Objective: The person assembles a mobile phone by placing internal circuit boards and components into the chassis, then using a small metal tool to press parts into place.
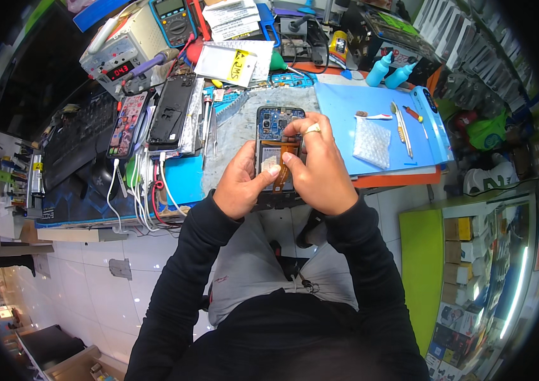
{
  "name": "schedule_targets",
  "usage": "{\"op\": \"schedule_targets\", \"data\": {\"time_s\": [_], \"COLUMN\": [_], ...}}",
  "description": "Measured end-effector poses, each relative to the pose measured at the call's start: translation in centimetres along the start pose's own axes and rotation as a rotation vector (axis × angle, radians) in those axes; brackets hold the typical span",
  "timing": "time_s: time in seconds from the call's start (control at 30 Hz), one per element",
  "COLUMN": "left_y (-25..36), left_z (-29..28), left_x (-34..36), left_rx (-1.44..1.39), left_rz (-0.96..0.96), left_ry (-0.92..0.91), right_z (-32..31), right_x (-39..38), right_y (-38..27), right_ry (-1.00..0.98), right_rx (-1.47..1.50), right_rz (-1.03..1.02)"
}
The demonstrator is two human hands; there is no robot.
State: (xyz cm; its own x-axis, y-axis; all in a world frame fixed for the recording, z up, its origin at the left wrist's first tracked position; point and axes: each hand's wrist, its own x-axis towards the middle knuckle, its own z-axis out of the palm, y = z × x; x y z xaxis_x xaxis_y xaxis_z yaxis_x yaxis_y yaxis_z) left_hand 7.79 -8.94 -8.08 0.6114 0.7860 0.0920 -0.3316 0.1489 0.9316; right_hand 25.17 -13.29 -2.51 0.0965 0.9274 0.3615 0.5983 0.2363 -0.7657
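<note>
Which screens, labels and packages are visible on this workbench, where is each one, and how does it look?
Power supply: far left of bench, pale box, small red digit display.
Multimeter: top edge, dark body, grey screen.
Yellow note: on a white packet behind the opened phone, which both hands hold.
Phone with lit screen: left, colourful icons.
Bubble-wrap pouch: on the blue mat, clear.
Boxes: shelf at right, brown and white.

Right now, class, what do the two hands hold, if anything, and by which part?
Both hands hold an opened smartphone with blue circuit board: the left hand grips its lower left edge; the right hand presses the orange flex cable at its middle.
</note>
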Motion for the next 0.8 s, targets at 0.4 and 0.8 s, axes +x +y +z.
{"op": "schedule_targets", "data": {"time_s": [0.4, 0.8], "left_y": [-0.1, 0.2], "left_z": [-0.1, 0.0], "left_x": [0.1, 0.0], "left_rx": [0.004, 0.01], "left_rz": [0.019, 0.009], "left_ry": [-0.007, -0.036], "right_z": [0.0, -0.7], "right_x": [-0.2, 1.0], "right_y": [-0.7, 0.3], "right_ry": [-0.004, -0.158], "right_rx": [-0.213, -0.157], "right_rz": [-0.034, 0.025]}}
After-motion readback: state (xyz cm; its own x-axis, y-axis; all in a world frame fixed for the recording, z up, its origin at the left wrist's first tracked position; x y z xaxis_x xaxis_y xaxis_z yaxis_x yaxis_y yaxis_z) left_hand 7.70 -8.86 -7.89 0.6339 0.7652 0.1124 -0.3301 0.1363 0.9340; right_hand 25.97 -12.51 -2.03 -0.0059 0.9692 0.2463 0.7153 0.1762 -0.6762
